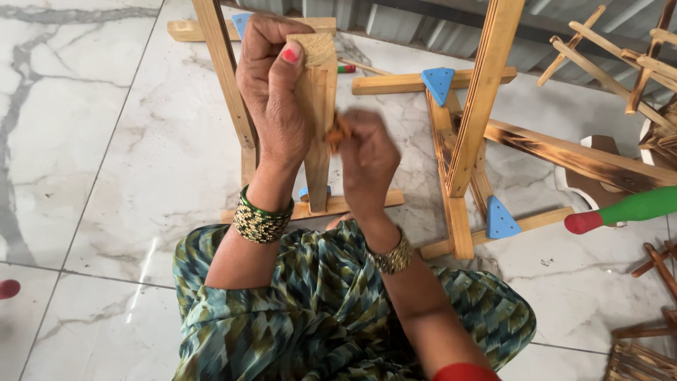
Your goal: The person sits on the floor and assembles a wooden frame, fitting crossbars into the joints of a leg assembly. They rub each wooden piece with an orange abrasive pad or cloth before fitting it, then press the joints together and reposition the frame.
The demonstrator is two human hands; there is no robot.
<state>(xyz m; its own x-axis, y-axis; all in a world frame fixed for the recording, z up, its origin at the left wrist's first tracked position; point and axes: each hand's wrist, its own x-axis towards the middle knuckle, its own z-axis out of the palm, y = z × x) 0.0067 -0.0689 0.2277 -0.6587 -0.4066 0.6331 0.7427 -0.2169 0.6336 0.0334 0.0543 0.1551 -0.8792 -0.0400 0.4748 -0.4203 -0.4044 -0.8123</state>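
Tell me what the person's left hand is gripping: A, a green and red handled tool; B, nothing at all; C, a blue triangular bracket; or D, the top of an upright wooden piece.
D: the left hand wraps around the top of the upright wooden piece, thumb pressed on its end, while the right hand works at its side.

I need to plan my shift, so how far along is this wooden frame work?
One frame with blue corner blocks stands assembled on the floor. In hand: the left hand grips an upright post, the right hand presses something small and blurred against it. Loose wooden pieces at right remain unassembled.
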